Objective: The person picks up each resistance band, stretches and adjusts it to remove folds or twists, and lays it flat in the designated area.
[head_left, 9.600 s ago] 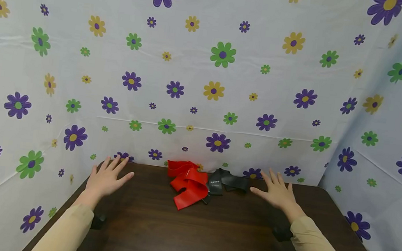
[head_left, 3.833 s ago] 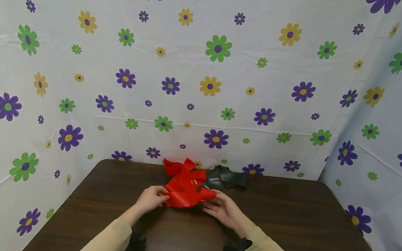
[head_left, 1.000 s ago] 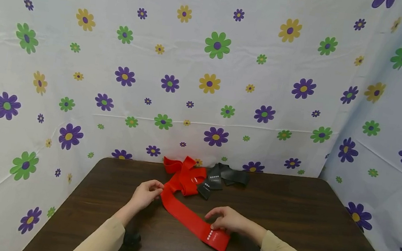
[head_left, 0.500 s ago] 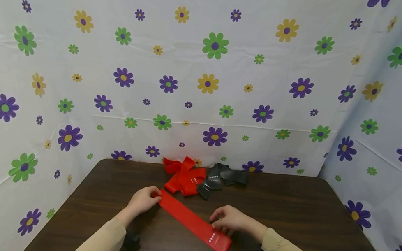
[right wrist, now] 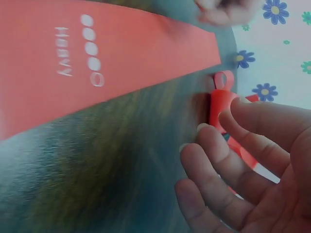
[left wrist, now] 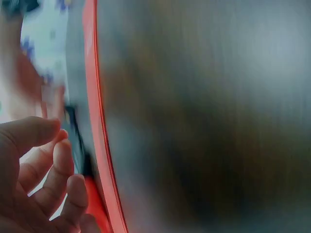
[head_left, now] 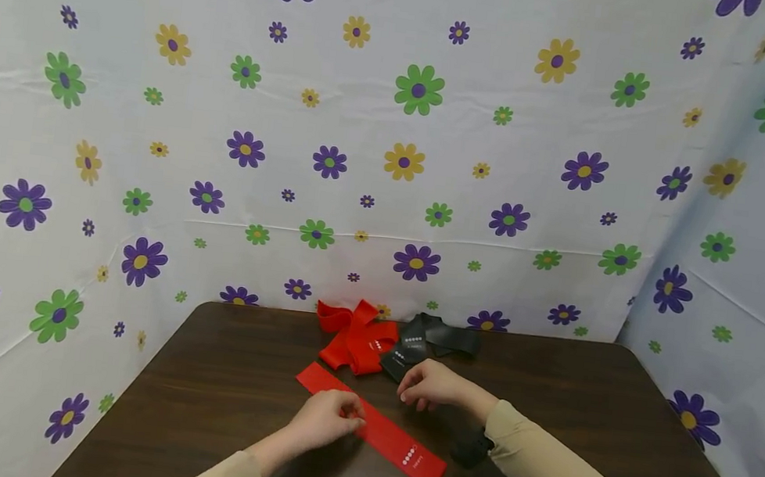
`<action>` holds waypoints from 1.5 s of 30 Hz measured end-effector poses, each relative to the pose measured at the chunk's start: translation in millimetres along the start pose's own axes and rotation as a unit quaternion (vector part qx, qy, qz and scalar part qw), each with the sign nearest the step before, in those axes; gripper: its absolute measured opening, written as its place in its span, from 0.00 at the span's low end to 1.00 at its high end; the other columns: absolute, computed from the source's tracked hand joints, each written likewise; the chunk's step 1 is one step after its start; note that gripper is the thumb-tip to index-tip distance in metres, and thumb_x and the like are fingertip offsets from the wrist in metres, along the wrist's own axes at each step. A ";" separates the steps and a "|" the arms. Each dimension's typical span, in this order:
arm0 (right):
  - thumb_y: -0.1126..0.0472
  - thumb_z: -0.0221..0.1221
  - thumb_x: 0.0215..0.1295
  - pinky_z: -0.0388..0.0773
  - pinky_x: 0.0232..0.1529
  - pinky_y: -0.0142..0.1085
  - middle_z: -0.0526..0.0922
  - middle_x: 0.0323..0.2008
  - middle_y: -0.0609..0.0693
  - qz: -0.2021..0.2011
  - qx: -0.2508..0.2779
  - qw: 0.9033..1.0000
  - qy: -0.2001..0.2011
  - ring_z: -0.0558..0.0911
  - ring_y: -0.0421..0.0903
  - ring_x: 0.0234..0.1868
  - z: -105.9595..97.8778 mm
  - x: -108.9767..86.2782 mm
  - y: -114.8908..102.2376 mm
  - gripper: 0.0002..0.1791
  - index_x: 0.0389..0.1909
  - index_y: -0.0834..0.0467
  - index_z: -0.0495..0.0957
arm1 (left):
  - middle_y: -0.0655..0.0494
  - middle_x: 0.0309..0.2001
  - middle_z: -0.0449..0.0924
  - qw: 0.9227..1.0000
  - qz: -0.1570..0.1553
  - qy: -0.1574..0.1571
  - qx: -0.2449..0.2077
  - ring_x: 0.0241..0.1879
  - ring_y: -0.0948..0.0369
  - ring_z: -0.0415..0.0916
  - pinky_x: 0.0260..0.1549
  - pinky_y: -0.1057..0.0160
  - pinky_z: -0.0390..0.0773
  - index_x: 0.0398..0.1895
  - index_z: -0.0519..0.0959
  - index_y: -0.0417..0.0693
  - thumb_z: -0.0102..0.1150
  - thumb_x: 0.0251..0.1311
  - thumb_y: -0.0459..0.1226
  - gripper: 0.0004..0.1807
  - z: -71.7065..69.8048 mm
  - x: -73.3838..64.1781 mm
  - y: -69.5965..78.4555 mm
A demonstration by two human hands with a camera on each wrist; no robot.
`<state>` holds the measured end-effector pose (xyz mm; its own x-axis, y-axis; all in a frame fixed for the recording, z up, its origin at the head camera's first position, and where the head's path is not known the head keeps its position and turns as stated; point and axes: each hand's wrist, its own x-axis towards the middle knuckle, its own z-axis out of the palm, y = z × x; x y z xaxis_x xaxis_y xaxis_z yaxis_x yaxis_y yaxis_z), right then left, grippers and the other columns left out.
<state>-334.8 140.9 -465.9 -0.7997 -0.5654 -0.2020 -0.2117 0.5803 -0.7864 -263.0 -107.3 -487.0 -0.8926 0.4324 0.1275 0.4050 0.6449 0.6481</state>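
A red resistance band (head_left: 395, 441) lies flat and straight, slanting across the table; in the right wrist view its white "Heavy" lettering (right wrist: 63, 51) and a row of dots show. My left hand (head_left: 326, 419) hovers over the band's middle with loosely bent fingers and nothing between them. On the band's far side, my right hand (head_left: 437, 385) hangs relaxed and holds nothing, close in front of the dark grey bands (head_left: 412, 342). Bunched red bands (head_left: 359, 344) lie looped and crossed beside the grey ones, at the back of the table.
The dark wooden table (head_left: 231, 386) ends at the back against a white flowered cloth (head_left: 367, 126), which also stands along the right side. A black strap device (head_left: 472, 447) sits on my right wrist.
The red band has been drawn from the bunch, turned and laid straight. Both hands have let go; the left has moved right over the band, the right back toward the grey bands.
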 end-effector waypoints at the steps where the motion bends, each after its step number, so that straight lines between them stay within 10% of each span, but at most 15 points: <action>1: 0.62 0.64 0.59 0.77 0.22 0.37 0.83 0.25 0.48 -0.004 -0.003 1.000 -0.002 0.82 0.48 0.22 -0.8 3.2 -0.9 0.08 0.37 0.61 0.85 | 0.70 0.20 0.73 1.000 0.004 -0.017 -0.015 0.20 0.71 0.68 0.21 0.69 0.68 0.26 0.81 0.57 0.66 0.55 0.38 0.04 6.2 -1.5 8.2; 10: 0.65 0.63 0.60 0.77 0.26 0.39 0.83 0.27 0.47 -0.035 -0.012 0.999 -0.012 0.83 0.54 0.28 -5.5 27.1 -11.5 0.09 0.40 0.64 0.84 | 0.73 0.19 0.70 0.988 0.050 -0.144 -0.021 0.20 0.75 0.68 0.21 0.72 0.68 0.27 0.78 0.57 0.69 0.53 0.44 0.08 58.0 -8.8 63.2; 26: 0.64 0.65 0.59 0.81 0.37 0.42 0.85 0.29 0.46 -0.084 -0.037 0.996 0.003 0.83 0.50 0.30 -4.0 67.0 -13.5 0.08 0.39 0.61 0.86 | 0.68 0.15 0.65 0.976 0.026 -0.117 0.183 0.15 0.68 0.63 0.13 0.64 0.63 0.20 0.70 0.60 0.67 0.52 0.55 0.18 85.9 2.7 80.7; 36: 0.64 0.67 0.57 0.79 0.33 0.32 0.86 0.30 0.44 -0.128 -0.081 0.988 0.010 0.81 0.40 0.28 13.0 83.2 -30.0 0.07 0.37 0.59 0.87 | 0.70 0.13 0.61 0.956 0.118 -0.087 0.255 0.13 0.69 0.59 0.09 0.67 0.58 0.18 0.69 0.61 0.64 0.51 0.44 0.13 83.6 -6.4 84.1; 45: 0.66 0.67 0.57 0.76 0.24 0.31 0.79 0.20 0.44 -0.116 -0.104 0.988 -0.014 0.80 0.44 0.20 43.0 92.7 -36.7 0.13 0.44 0.58 0.85 | 0.71 0.15 0.63 0.935 0.148 -0.163 0.278 0.15 0.72 0.60 0.13 0.71 0.61 0.24 0.74 0.64 0.65 0.56 0.45 0.09 76.8 -23.5 87.4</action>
<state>-377.0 41.9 -480.9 -0.7009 -0.7116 -0.0486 -0.5003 0.5390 -0.6776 -191.4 -12.7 -491.1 -0.6543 0.7543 -0.0542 0.7459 0.6556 0.1176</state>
